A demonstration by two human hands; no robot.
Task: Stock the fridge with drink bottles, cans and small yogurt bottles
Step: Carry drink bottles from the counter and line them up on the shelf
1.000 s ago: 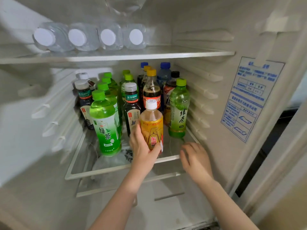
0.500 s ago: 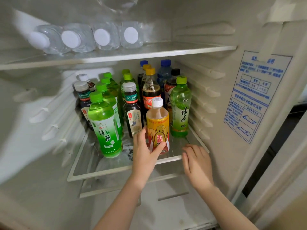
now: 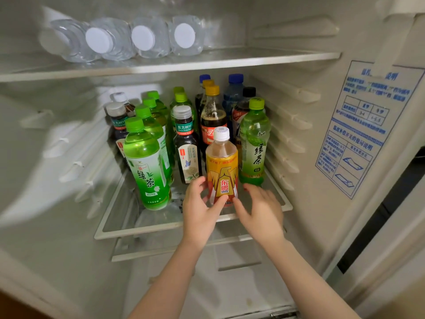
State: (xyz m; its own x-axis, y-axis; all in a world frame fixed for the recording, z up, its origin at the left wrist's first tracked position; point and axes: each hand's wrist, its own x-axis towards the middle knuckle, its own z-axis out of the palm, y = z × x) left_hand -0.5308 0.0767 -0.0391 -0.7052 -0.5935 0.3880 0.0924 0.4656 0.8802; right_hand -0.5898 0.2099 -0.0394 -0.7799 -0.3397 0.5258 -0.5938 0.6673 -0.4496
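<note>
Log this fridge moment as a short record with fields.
held item: yellow drink bottle, white cap, upright at the front of the middle shelf
left hand: grips the bottle's lower part
right hand: fingers straight, beside the bottle's base
right neighbour: green tea bottle
behind left: dark tea bottle
upper shelf: water bottles lying on their sides

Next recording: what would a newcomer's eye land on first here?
The yellow bottle draws the eye: it stands at the front of the glass shelf, gripped low by the left hand, the right hand close beside it. Behind it stands a crowd of green tea bottles and dark drinks; on the upper shelf four clear water bottles lie on their sides, caps facing out.
</note>
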